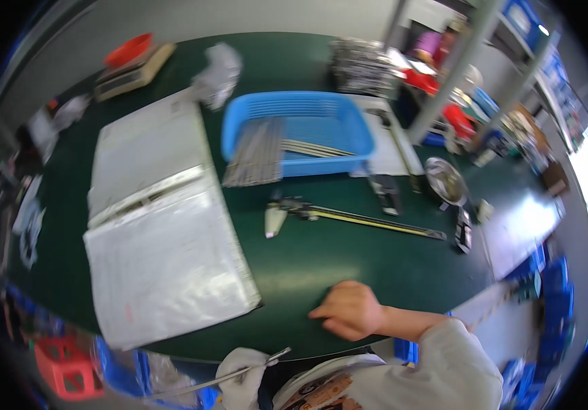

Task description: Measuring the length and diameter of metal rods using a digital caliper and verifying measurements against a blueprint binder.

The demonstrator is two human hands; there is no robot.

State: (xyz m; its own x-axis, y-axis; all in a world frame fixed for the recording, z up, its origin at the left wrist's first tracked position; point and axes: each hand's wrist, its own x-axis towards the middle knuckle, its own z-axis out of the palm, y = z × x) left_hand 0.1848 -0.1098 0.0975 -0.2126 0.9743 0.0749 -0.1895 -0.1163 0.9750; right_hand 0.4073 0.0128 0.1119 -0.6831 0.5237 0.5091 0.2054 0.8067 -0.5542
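Over the green table's near edge is my right hand (350, 311), fingers curled and one fingertip pointing left; nothing juts from it. My left hand is not visible. At the lower edge a thin metal rod (191, 389) crosses a white cloth shape, perhaps my left sleeve. Beyond my right hand lies a long caliper (369, 220), its jaws to the left. Behind it stands a blue plastic basket (365, 133). A bunch of thin grey rods (256, 154) leans over its front left rim. Several lighter rods (318, 148) lie inside. Motion blurs the picture.
An open binder with clear sleeves (171, 253) covers the table's left. Behind are a scale (130, 76) with an orange tray, a crumpled plastic bag (219, 75) and a stack of papers (365, 65). A metal bowl (445, 181) stands right. A red stool (67, 369) is below left.
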